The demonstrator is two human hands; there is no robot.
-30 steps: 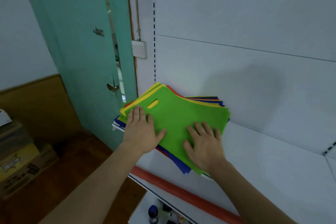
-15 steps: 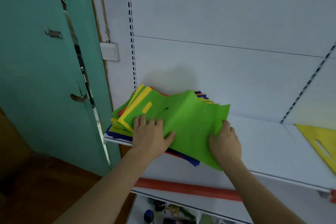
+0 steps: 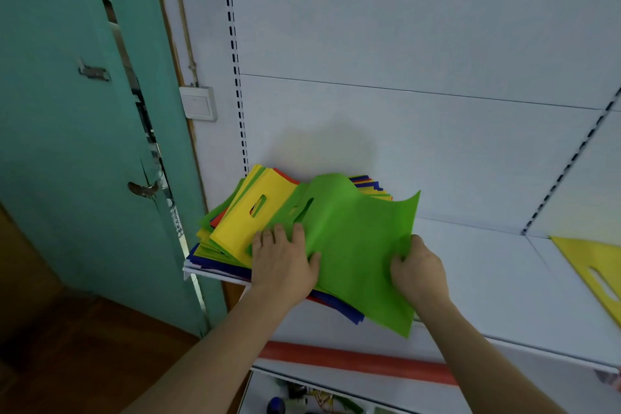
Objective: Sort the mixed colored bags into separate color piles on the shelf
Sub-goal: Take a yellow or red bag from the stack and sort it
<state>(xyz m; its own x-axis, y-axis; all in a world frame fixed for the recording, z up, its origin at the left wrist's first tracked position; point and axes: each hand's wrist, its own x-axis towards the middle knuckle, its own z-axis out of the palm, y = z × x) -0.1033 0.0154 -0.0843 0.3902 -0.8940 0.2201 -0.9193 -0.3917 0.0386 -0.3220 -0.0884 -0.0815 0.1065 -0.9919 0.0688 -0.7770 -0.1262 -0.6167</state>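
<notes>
A mixed stack of flat yellow, green, red and blue fabric bags (image 3: 232,239) lies at the left end of the white metal shelf (image 3: 487,279), in the lower middle of the frame. On top of it a bright green fabric bag with a slot handle (image 3: 353,245) is partly lifted, its far right corner curling upward. The left hand (image 3: 282,265) lies flat at the stack's near edge, fingers straight and spread, pressing on the green bag and on the yellow fabric bag with a slot handle (image 3: 248,215) just left of it. The right hand (image 3: 418,270) pinches the green bag's right edge, thumb on top and fingers curled beneath. At the far right edge of the frame, well apart from the stack, a single yellow bag (image 3: 594,265) lies on the shelf. A teal wooden door (image 3: 67,144) fills the left side
</notes>
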